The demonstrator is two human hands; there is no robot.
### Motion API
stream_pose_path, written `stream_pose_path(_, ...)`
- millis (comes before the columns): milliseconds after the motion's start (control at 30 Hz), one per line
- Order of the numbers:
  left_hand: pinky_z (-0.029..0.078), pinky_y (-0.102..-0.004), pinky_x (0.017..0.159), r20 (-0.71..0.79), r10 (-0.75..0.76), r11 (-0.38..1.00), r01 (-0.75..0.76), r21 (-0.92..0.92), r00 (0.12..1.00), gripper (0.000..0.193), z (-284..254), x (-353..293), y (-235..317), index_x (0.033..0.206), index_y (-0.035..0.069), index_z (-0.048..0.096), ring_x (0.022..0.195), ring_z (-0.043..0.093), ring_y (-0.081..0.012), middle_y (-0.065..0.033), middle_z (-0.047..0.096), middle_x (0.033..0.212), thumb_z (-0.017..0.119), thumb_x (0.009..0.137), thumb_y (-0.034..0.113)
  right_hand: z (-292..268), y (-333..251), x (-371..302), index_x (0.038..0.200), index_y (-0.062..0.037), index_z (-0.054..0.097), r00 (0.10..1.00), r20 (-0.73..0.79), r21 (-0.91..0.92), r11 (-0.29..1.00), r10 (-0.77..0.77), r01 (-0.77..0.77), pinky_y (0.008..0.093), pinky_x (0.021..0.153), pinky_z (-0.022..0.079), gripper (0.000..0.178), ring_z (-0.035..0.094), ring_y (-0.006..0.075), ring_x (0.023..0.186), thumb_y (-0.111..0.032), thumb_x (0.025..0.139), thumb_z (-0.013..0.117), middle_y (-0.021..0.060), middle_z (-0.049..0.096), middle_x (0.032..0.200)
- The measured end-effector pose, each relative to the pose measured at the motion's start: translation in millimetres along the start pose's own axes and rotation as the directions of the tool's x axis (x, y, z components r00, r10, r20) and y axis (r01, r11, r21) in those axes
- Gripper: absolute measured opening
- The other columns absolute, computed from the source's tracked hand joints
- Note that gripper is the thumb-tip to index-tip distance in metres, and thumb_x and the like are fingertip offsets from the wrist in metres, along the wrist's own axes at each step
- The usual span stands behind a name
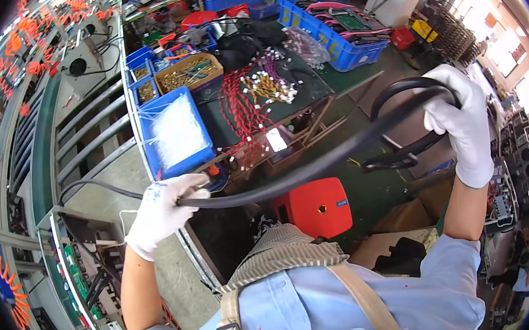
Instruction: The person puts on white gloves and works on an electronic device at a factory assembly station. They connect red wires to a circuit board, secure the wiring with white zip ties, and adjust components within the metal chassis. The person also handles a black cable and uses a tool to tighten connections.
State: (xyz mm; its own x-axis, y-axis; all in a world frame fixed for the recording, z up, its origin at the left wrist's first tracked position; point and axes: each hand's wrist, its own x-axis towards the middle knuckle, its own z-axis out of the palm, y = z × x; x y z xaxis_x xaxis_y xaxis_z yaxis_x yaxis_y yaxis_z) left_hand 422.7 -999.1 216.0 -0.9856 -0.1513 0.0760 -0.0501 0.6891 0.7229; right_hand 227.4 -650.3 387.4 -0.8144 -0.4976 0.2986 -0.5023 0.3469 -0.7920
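A thick black cable (315,166) stretches in a shallow curve between my two white-gloved hands. My left hand (165,207) is closed round it near the conveyor, and from there the cable runs on leftward toward an opened metal chassis (90,271) with green circuit boards. Raised at the right, my right hand (462,117) grips the same cable, with a loop of it hanging below the fingers. The cable's loose end (391,162) dangles beneath that loop, showing small thin wires at its tip.
A workbench ahead carries a blue bin of white cable ties (178,132), a cardboard tray of brass-coloured screws (187,74) and red twisted wires (238,107). Behind stands a blue crate (346,49). A red stool (319,207) is close before me. Conveyor rollers (93,134) run at the left.
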Motion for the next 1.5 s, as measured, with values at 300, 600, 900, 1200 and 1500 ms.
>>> stream_pose_path(300, 0.053, -0.0303, 0.071, -0.469, -0.215, 0.972, 0.234, -0.017, 0.857, 0.031, -26.1, -58.3, -86.9, 0.107, 0.007, 0.069, 0.077, 0.068, -0.0197, -0.0121, 0.070, 0.091, 0.066, 0.077, 0.002, 35.2, 66.3, 36.6, 0.087, -0.0027, 0.060, 0.952, 0.286, 0.104, 0.985, 0.104, -0.139, 0.0257, 0.060, 0.043, 0.028, 0.053, 0.0072, 0.061, -0.026, 0.082, 0.074, -0.0023, 0.053, 0.070)
stream_pose_path(600, 0.053, -0.0374, 0.074, -0.398, 0.042, 0.867, 0.164, 0.470, 0.917, 0.025, -36.5, -48.6, -29.6, 0.097, 0.011, 0.068, 0.084, 0.068, -0.0302, -0.0096, 0.070, 0.088, 0.071, 0.072, 0.014, 202.5, 94.9, -12.8, 0.147, 0.0017, 0.031, 0.645, 0.704, 0.103, 0.941, -0.299, 0.324, 0.0396, 0.118, 0.021, 0.101, 0.028, 0.0327, 0.143, -0.040, 0.070, 0.082, 0.0213, 0.032, 0.152)
stream_pose_path(900, 0.051, -0.0368, 0.072, -0.238, -0.187, 0.917, 0.256, 0.306, 0.953, 0.020, -60.6, -30.0, -19.1, 0.093, 0.010, 0.068, 0.085, 0.067, -0.0299, -0.0098, 0.069, 0.088, 0.073, 0.074, 0.017, 366.2, 111.3, -8.3, 0.126, -0.0019, 0.051, 0.688, 0.562, 0.358, 0.885, -0.460, 0.299, 0.0350, 0.096, 0.044, 0.052, 0.054, 0.0183, 0.108, -0.021, 0.084, 0.074, 0.0087, 0.056, 0.120)
stream_pose_path(1200, 0.049, -0.0456, 0.074, -0.055, -0.346, 0.790, 0.322, 0.522, 0.937, 0.028, -137.6, -42.5, -116.2, 0.093, 0.004, 0.063, 0.086, 0.062, -0.0382, -0.0177, 0.062, 0.088, 0.063, 0.087, 0.031, 333.9, 141.0, 85.3, 0.077, -0.0046, 0.058, 0.748, 0.626, 0.215, 0.873, 0.221, -0.438, 0.0185, 0.047, 0.031, 0.013, 0.037, 0.0004, 0.054, -0.008, 0.089, 0.063, -0.0064, 0.048, 0.067)
stream_pose_path(1500, 0.050, -0.0458, 0.079, -0.584, -0.309, 0.137, 0.642, 0.754, 0.751, 0.012, -233.2, -20.7, -251.8, 0.097, 0.011, 0.064, 0.089, 0.065, -0.0357, -0.0140, 0.068, 0.095, 0.060, 0.089, 0.019, 326.9, 172.9, 67.0, 0.077, -0.0040, 0.059, 0.430, 0.873, -0.002, 0.881, 0.232, -0.472, 0.0227, 0.050, 0.032, 0.017, 0.040, 0.0013, 0.057, -0.015, 0.089, 0.065, -0.0059, 0.045, 0.063)
